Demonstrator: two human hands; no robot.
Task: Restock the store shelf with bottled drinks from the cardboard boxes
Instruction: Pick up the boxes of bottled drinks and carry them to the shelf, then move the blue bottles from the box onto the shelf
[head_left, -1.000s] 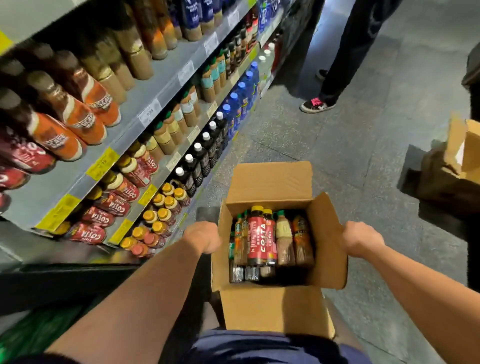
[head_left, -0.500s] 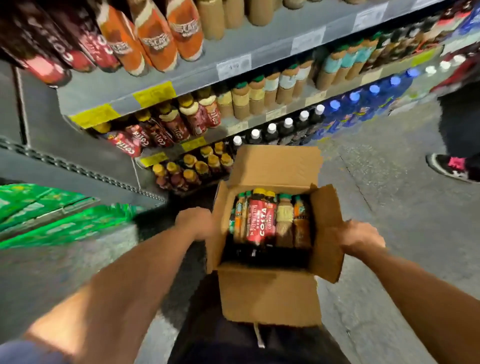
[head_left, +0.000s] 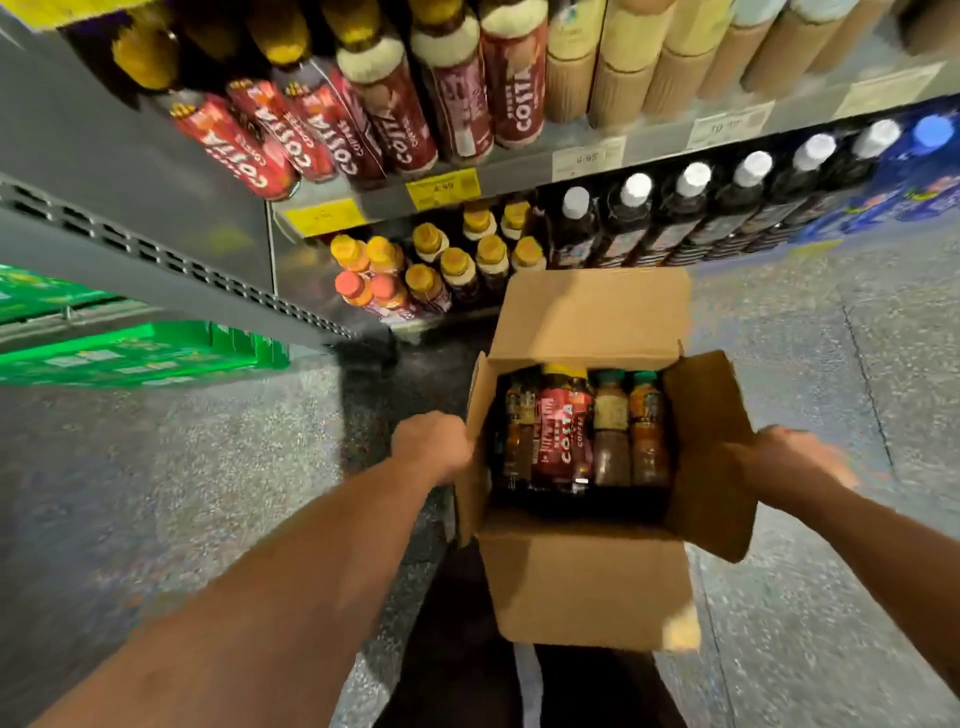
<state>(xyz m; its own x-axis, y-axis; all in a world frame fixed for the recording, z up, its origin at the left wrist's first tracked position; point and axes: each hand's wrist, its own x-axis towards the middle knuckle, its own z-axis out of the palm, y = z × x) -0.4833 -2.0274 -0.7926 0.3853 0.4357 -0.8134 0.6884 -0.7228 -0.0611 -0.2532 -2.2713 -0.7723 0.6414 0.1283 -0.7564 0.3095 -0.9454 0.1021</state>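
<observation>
**Bringing the Box Down by the Shelf**

Ahead: the store shelf (head_left: 519, 174), lined with red coffee bottles (head_left: 363, 140) above and yellow-capped bottles (head_left: 457, 260) in the bottom row. Below: speckled grey floor (head_left: 182, 467). Held over it, near the bottom row: the open cardboard box (head_left: 587, 582), flaps spread. Gripped at the left wall by the curled left hand (head_left: 431, 452). Met at the right flap by the right hand (head_left: 795, 457), too blurred and hidden to tell its hold. Packed upright inside: bottled drinks (head_left: 563, 431). Probably best: lower level, bend at the knees, land just short of the bottom row, avoid tipping.
</observation>
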